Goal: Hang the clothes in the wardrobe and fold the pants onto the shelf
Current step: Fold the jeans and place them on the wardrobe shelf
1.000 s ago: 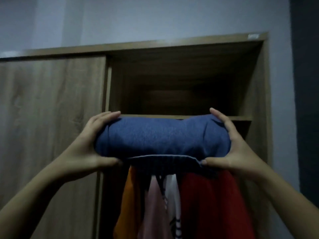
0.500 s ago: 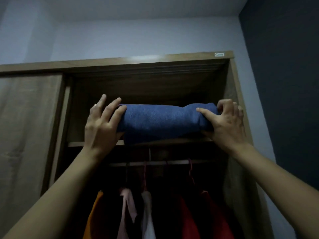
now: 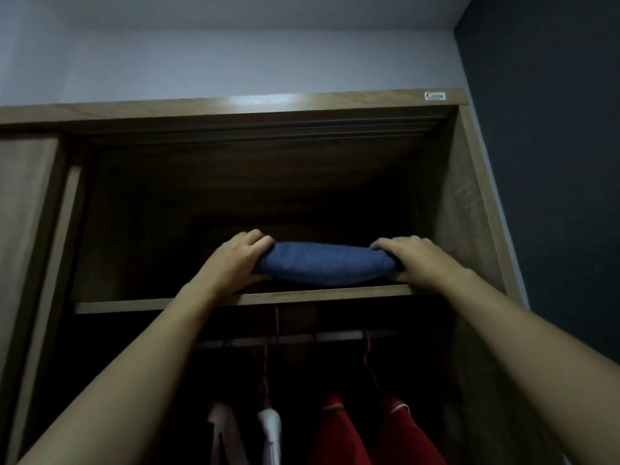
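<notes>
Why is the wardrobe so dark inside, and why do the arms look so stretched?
Head view: dim light leaves the space behind the pants nearly black. Head view: a soft glare sits on the top edge of the wardrobe. Head view: the wide lens makes its sides lean and stretches the forearms toward the left hand and right hand. Nothing looks badly blurred.

Blue pants (image 3: 323, 263), folded into a thick bundle, lie crosswise on upper shelf (image 3: 134, 305) of wooden wardrobe (image 3: 469, 203), just behind its front edge. Left hand (image 3: 235, 260) and right hand (image 3: 412, 260) grip the ends. Below, on the rail (image 3: 302, 337): pink garment (image 3: 221, 427), white garment (image 3: 270, 427), two red garments (image 3: 339, 431), hung side by side.
</notes>
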Demonstrator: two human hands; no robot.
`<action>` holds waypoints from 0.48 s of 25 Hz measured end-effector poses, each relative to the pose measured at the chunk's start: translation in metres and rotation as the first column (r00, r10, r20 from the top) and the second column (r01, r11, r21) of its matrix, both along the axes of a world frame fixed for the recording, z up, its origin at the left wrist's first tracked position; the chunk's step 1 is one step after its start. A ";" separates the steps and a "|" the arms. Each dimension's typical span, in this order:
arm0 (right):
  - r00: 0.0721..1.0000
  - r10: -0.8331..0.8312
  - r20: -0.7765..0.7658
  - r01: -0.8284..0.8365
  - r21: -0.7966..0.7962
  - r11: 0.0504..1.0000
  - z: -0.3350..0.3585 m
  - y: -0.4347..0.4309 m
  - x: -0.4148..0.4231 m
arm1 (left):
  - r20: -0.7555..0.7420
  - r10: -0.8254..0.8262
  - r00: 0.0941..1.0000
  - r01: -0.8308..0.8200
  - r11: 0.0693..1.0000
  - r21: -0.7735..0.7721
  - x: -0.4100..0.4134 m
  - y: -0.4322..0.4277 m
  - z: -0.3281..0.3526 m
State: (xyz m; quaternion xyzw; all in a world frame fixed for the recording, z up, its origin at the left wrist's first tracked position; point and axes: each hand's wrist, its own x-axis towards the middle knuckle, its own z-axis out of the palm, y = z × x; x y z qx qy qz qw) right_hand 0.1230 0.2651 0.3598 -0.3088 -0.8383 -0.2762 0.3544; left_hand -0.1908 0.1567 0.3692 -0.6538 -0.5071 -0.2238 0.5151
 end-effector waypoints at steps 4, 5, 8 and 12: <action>1.000 0.018 -0.002 -0.018 -0.165 0.986 0.001 0.006 0.005 | 0.229 -0.062 0.971 0.108 0.976 -0.190 -0.002 0.010 -0.005; 1.000 0.028 0.008 -0.026 -0.198 0.980 0.001 0.005 0.006 | 0.256 -0.060 0.965 0.129 0.956 -0.262 -0.002 0.008 -0.004; 0.997 0.072 0.008 -0.057 -0.513 0.856 0.008 -0.008 0.015 | 0.432 -0.024 0.901 0.258 0.832 -0.491 -0.005 -0.002 -0.005; 0.998 0.054 -0.034 -0.062 -0.744 0.665 0.017 -0.026 0.020 | 0.392 0.033 0.919 0.178 0.855 -0.488 -0.014 -0.012 -0.018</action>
